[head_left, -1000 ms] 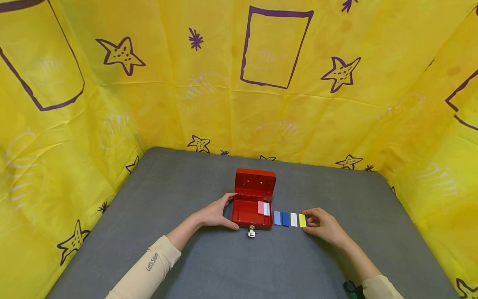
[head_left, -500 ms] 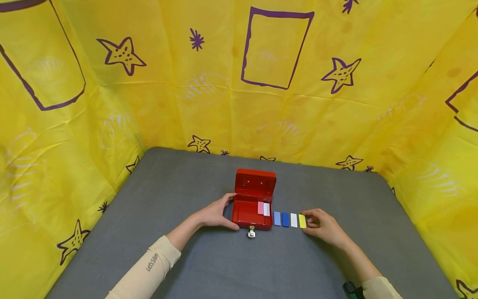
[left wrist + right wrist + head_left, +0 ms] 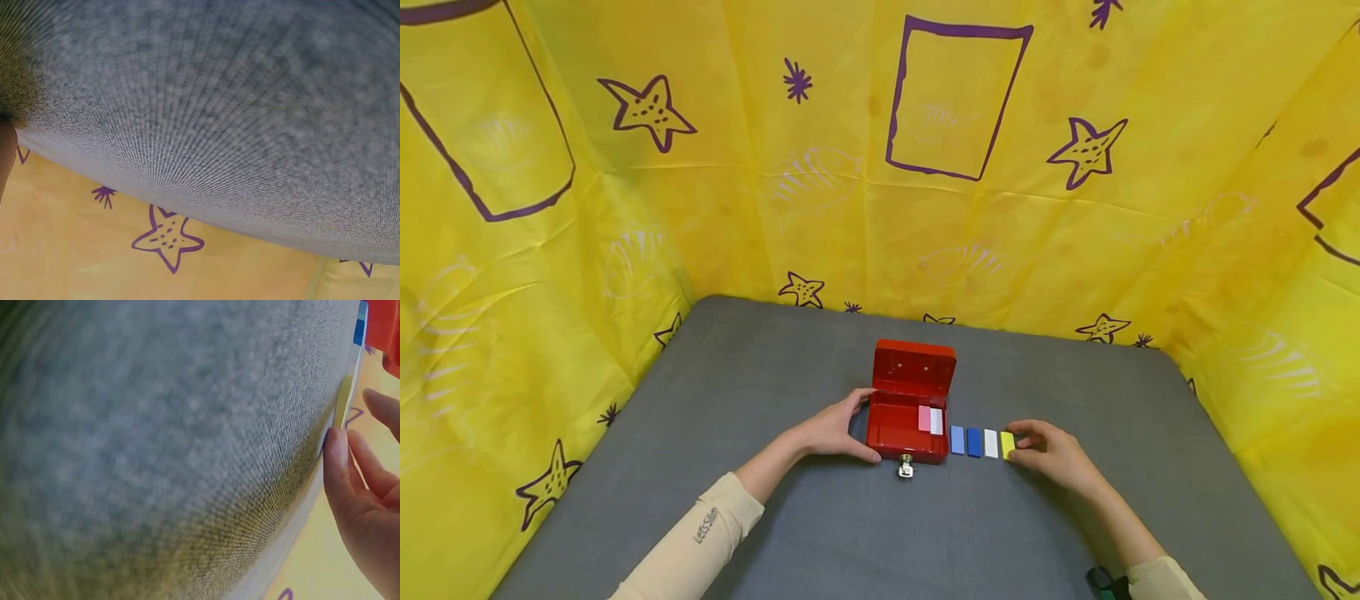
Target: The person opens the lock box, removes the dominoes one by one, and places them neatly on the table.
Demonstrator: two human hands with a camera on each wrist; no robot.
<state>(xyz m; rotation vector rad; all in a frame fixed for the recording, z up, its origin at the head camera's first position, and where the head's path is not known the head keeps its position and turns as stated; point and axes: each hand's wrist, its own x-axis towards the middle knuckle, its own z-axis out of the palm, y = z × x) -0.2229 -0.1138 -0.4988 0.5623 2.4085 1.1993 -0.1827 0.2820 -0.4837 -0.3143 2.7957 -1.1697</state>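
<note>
In the head view a red metal cash box (image 3: 897,425) stands with its lid (image 3: 914,369) up. My left hand (image 3: 829,428) grips its left end, thumb at the front corner and fingers near the back. Inside lie a pink block (image 3: 924,417) and a whitish block (image 3: 936,421), side by side. To the right a row runs from a light blue block (image 3: 957,440) through a dark blue block (image 3: 973,442) and a white block (image 3: 991,444) to a yellow block (image 3: 1007,446). My right hand (image 3: 1054,455) touches the yellow block with its thumb; the right wrist view shows the index finger held apart.
A silver lock with a key (image 3: 906,467) sticks out from the box front. Everything rests on a grey cloth-covered table (image 3: 790,358). Yellow curtains (image 3: 820,208) with purple drawings close off the back and sides.
My right thumb has moved up from the yellow block's near corner to its right side. The left hand, the cash box and the other blocks stay as they were.
</note>
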